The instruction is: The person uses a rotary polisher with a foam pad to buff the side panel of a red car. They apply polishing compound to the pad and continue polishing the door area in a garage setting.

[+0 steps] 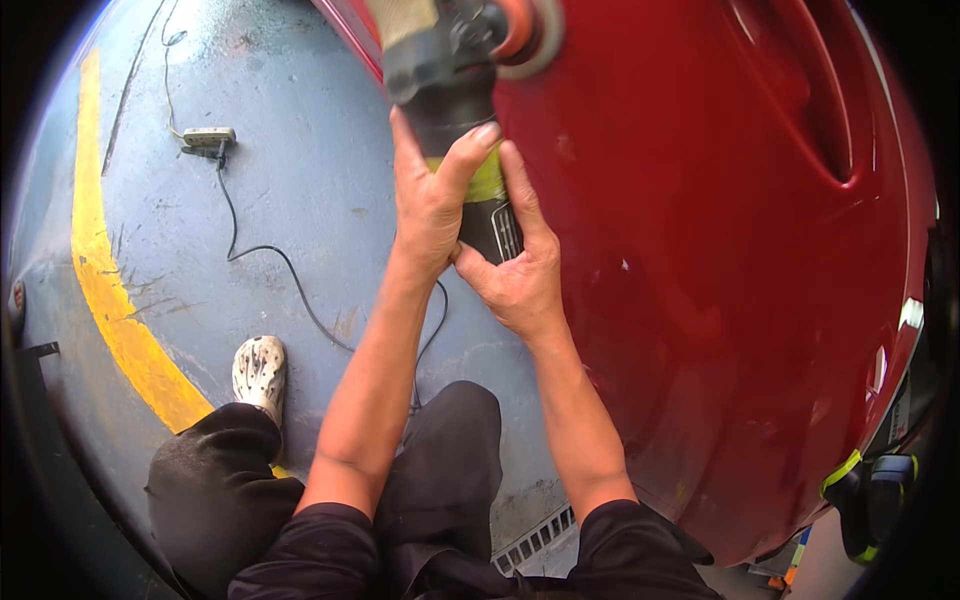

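Note:
A power polisher (442,124) with a black body and a yellow-green band is held between my two hands over the edge of a red car panel (675,247). My left hand (427,206) wraps the body from the left, its thumb across the band. Lower down, my right hand (525,274) grips the vented rear end from the right. The round polishing pad (551,37), on an orange backing, appears nearly edge-on and blurred at the top. Whether the pad touches the paint cannot be made out. The top of the tool is cut off by the frame.
A dark cord (289,262) runs across the grey floor (322,195) from a power strip (210,137). An opening (825,112) is recessed into the red panel. At lower right sits a black and yellow-green object (877,495). A drain grate (536,536) lies near my legs.

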{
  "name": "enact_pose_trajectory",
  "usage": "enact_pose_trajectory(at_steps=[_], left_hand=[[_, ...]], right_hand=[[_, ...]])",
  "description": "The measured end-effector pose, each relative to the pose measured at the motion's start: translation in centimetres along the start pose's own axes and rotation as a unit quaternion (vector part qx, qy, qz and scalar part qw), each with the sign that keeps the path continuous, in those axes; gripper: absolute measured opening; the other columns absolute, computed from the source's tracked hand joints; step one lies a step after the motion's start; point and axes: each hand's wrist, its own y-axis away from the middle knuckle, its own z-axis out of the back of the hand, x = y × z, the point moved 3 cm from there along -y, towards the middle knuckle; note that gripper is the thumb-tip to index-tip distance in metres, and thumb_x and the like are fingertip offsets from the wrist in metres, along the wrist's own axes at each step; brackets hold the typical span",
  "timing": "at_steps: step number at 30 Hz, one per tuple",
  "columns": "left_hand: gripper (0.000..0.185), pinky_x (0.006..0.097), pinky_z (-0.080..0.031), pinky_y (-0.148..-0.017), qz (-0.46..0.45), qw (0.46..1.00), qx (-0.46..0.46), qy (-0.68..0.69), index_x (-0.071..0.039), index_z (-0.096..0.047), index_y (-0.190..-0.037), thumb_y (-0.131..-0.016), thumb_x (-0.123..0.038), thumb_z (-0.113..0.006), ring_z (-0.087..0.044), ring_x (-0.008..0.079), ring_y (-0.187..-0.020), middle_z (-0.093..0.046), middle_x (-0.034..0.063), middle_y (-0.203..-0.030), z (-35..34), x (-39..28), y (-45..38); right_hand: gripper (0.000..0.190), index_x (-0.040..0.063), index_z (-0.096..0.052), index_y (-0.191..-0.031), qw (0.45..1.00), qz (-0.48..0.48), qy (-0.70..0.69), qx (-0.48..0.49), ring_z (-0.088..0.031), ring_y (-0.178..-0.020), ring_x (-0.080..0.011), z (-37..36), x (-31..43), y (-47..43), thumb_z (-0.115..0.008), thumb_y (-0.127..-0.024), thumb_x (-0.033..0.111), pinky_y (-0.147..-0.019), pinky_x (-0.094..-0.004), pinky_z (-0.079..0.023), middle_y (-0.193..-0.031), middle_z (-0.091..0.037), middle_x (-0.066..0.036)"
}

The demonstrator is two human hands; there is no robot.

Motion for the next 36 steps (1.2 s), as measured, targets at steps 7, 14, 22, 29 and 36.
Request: enact_pose_trajectory(at_steps=[7, 14, 22, 29, 36], left_hand=[[0.064, 0.0335, -0.054, -0.082, 0.104, 0.987, -0.124, 0.003, -0.007, -0.046, -0.144, -0.092, -0.027, -0.079, -0.061, 0.0157, -0.098, -0.059, 0.0073, -0.116, 5.2, 6.7, 2.9], [0.066, 0.0308, -0.055, -0.08, 0.053, 0.994, -0.079, 0.058, -0.007, -0.045, -0.145, -0.092, -0.023, -0.081, -0.063, 0.0146, -0.093, -0.061, 0.0061, -0.115, -2.6, 1.1, 4.5], [0.062, 0.0315, -0.055, -0.086, -0.019, 1.0, 0.012, -0.003, -0.006, -0.047, -0.14, -0.091, -0.018, -0.084, -0.063, 0.014, -0.097, -0.063, 0.0058, -0.114, -7.7, -3.1, 4.9], [0.059, 0.031, -0.054, -0.087, -0.062, 0.996, 0.016, -0.065, -0.003, -0.051, -0.135, -0.09, -0.023, -0.085, -0.063, 0.0143, -0.097, -0.064, 0.0077, -0.112, -7.2, -4.6, 2.6], [0.058, 0.0319, -0.056, -0.083, -0.053, 0.995, 0.08, -0.03, -0.003, -0.051, -0.131, -0.088, -0.02, -0.086, -0.067, 0.0152, -0.094, -0.069, 0.0081, -0.107, -9.3, -8.1, 1.1]], right_hand=[[0.092, 0.016, -0.044, -0.164, 0.986, -0.14, 0.046, 0.073, -0.069, -0.126, -0.0252, -0.5, -5.3, 3.1, -0.078, -0.078, 0.007, -0.103, -0.0363, -0.055, -0.144, -0.066, -0.02], [0.1, 0.008, -0.037, -0.167, 0.994, -0.046, 0.065, 0.071, -0.055, -0.142, -0.0237, 4.2, 1.9, 2.9, -0.082, -0.078, 0.002, -0.116, -0.0351, -0.044, -0.159, -0.053, -0.017], [0.102, 0.006, -0.034, -0.167, 0.999, 0.045, -0.015, -0.011, -0.061, -0.133, -0.0217, 6.0, 6.0, 3.3, -0.084, -0.078, 0.0, -0.11, -0.0357, -0.049, -0.151, -0.061, -0.016], [0.104, 0.009, -0.031, -0.169, 0.997, 0.078, 0.001, -0.006, -0.06, -0.134, -0.0212, 4.9, 7.2, 1.5, -0.084, -0.08, 0.0, -0.111, -0.0354, -0.049, -0.151, -0.061, -0.015], [0.105, 0.006, -0.026, -0.17, 0.995, 0.1, 0.016, -0.013, -0.057, -0.138, -0.0248, 4.3, 9.3, -0.8, -0.086, -0.083, 0.006, -0.112, -0.0355, -0.047, -0.154, -0.056, -0.02]])
